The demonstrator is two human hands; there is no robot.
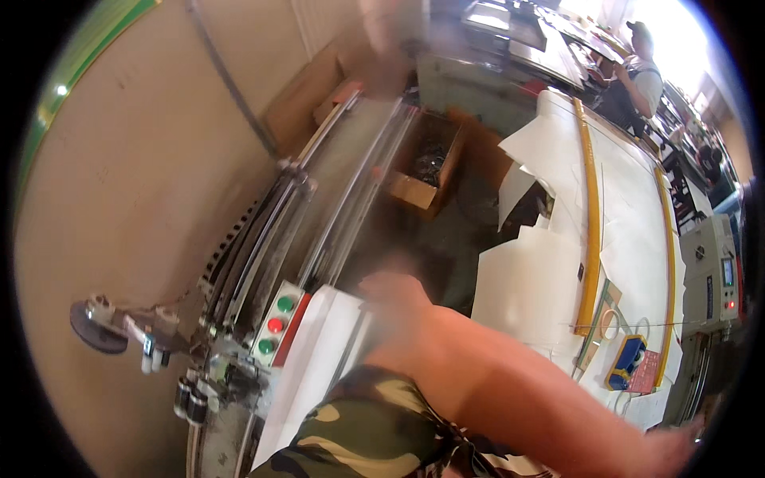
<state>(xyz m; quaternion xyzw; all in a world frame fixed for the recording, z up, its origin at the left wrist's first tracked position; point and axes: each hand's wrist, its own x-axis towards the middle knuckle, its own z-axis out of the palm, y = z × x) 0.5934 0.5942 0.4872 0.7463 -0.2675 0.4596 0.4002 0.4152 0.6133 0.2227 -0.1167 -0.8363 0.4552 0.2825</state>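
My bare right arm (510,382) runs from a camouflage-print top (366,430) toward the lower right. My right hand (677,446) is blurred at the frame's edge, over the near corner of a table covered in white sheets (629,231). Whether it holds anything is unclear. A blue-and-yellow object (625,360) and a red card lie on the sheets just above that hand. My left hand is not seen. A blurred skin-coloured shape (382,40) hangs at the top over a long machine; whose it is I cannot tell.
The machine's metal rails (335,183) run along a beige wall, with a box of green and red buttons (275,323) and a grey disc (96,328). An open cardboard box (426,171) sits on the dark floor. Two yellow strips (592,231) cross the sheets. Another person (641,76) works far right.
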